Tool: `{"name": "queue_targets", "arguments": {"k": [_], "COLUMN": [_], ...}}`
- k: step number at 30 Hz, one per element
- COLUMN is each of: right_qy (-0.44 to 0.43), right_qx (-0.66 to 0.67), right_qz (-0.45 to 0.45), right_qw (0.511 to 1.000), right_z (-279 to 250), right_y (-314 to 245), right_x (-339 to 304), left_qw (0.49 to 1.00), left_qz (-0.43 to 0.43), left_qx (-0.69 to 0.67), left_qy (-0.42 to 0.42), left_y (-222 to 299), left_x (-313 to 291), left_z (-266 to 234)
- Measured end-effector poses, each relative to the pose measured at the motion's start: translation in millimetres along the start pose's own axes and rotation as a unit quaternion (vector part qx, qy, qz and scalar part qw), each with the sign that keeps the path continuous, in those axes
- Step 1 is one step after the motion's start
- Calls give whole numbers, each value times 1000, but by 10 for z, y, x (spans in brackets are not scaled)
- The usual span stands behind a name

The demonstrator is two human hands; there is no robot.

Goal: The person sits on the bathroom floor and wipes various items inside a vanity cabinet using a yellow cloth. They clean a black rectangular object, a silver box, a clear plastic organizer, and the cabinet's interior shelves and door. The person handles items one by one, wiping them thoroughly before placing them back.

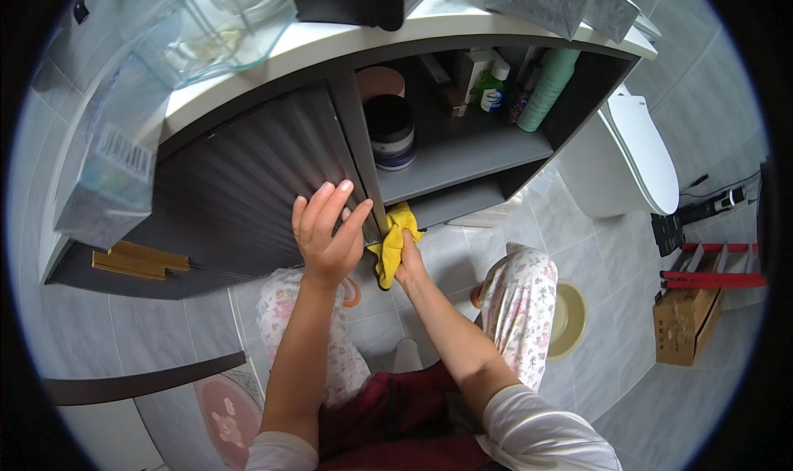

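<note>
In my right hand (410, 260) is a yellow cloth (392, 248), pressed against the lower front edge of a dark grey cabinet (446, 178), by the post beside its lower shelf. My left hand (329, 227) rests with fingers spread at the ribbed cabinet door (256, 173), close to that post. On the upper open shelf stand a black-lidded jar (389, 124), a green bottle with a white cap (493, 87) and a tall pale green cylinder (548, 91). The fingertips of my right hand are partly hidden by the cloth.
A white countertop (446, 26) overhangs the cabinet, with clear containers on it. To the right are a white toilet (636, 153), a yellowish basin (567, 321) beside my knee, a cardboard box (681, 326) and a red-edged step ladder (719, 279). A pink mat (227, 421) lies lower left.
</note>
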State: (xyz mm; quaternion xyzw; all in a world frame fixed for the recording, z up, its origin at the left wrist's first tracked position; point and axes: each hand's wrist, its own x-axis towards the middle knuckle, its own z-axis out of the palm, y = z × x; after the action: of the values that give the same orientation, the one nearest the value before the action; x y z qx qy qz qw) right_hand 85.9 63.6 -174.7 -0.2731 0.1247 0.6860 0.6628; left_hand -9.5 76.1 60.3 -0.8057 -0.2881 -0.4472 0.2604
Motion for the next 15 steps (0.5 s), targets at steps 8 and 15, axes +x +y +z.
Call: {"name": "queue_targets", "arguments": {"k": [8,15], "right_qy": [-21,-152], "right_qx": [-108,-433], "right_qz": [53,-286], "right_qw": [993,841], "right_z": [-176,615], "right_y": [57,-347], "right_x": [82,-928], "left_qw": [997,990], "left_qz": [-35,-59], "left_qx": [-58,-119], "left_qy": [23,-54], "left_y": [-250,-427], "left_x": [-223,-573], "left_z": [95,101]}}
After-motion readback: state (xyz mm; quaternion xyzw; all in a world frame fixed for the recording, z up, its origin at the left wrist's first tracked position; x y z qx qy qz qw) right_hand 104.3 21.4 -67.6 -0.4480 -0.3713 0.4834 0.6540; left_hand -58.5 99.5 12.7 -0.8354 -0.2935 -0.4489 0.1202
